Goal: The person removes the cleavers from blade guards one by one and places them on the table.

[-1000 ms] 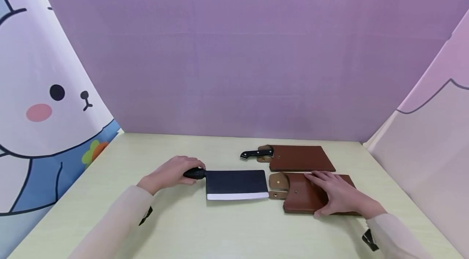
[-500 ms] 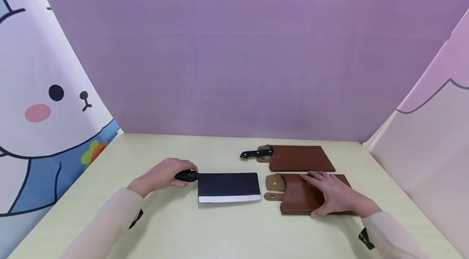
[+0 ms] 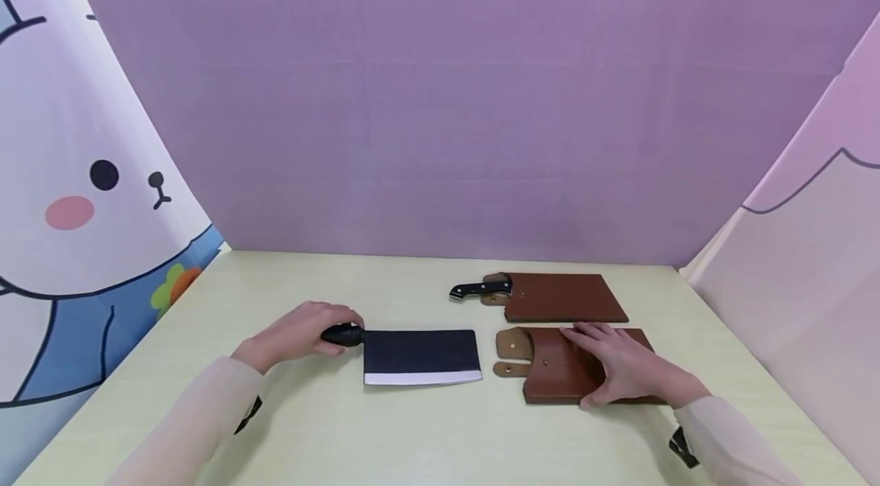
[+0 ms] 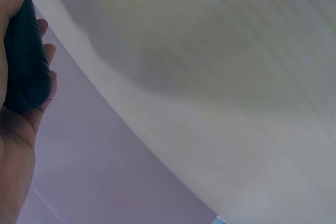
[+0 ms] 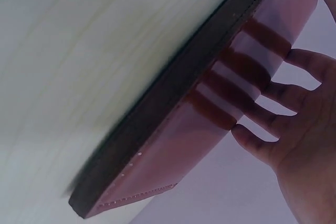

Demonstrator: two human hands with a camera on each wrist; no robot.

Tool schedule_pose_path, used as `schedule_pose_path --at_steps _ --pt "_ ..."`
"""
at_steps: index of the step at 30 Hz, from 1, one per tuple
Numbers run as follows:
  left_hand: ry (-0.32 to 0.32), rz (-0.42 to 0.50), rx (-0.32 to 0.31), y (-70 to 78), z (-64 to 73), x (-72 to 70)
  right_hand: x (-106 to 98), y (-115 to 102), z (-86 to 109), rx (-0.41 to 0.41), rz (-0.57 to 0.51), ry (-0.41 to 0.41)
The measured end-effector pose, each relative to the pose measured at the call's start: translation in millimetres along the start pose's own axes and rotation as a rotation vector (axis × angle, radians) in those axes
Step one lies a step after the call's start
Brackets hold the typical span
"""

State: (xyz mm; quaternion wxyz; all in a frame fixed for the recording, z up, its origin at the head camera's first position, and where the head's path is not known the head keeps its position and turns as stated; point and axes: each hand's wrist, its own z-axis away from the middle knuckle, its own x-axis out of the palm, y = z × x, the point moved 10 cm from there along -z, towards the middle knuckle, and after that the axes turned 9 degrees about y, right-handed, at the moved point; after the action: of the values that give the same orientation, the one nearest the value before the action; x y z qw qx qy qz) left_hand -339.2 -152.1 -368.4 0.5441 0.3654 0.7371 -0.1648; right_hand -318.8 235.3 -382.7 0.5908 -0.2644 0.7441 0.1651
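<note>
In the head view my left hand (image 3: 305,333) grips the black handle (image 3: 341,334) of a cleaver with a dark, broad blade (image 3: 421,354) and a bright cutting edge facing me. That handle (image 4: 29,56) also shows in the left wrist view, with fingers wrapped round it. My right hand (image 3: 622,364) rests spread across a brown leather sheath (image 3: 558,375), thumb at its near edge. Its fairly straight fingers (image 5: 281,98) touch the glossy leather face in the right wrist view. The sheath's open end, with two tan straps (image 3: 512,344), points toward the blade, a small gap between.
Behind lies a second brown sheath (image 3: 564,297) holding a knife, whose black riveted handle (image 3: 480,289) sticks out to the left. Everything lies on a pale wood-grain table (image 3: 426,440). A purple backdrop (image 3: 454,104) rises behind it, with printed cartoon panels either side.
The left hand has drawn the cleaver left and slightly toward me, widening the gap to the sheath. The right hand and its sheath have shifted slightly left. The rear sheath stays put.
</note>
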Motion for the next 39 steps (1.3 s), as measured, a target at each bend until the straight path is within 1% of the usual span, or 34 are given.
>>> schedule_pose_path --at_steps 3,7,12,19,25,31,39 --pt "-0.005 -0.003 0.000 -0.1 1.2 2.2 1.1 0.5 0.6 0.005 -0.004 0.001" --pt "-0.025 -0.010 -0.010 -1.5 2.5 6.1 2.1 0.9 1.1 0.010 -0.012 -0.002" --pt "-0.050 -0.028 -0.006 -3.1 4.3 11.4 3.6 1.7 1.0 0.017 -0.022 -0.015" --pt "-0.034 -0.047 -0.005 -4.1 6.5 14.7 5.4 4.1 1.1 0.033 -0.040 -0.032" --pt "-0.055 -0.038 -0.030 -5.8 7.4 18.3 7.4 4.4 1.1 0.038 -0.056 -0.051" --pt "-0.044 -0.034 -0.002 -3.3 7.4 18.6 8.8 4.5 0.9 0.046 -0.078 -0.073" --pt "-0.073 -0.039 -0.042 -5.2 8.6 19.6 7.9 3.5 0.4 0.036 -0.101 -0.080"
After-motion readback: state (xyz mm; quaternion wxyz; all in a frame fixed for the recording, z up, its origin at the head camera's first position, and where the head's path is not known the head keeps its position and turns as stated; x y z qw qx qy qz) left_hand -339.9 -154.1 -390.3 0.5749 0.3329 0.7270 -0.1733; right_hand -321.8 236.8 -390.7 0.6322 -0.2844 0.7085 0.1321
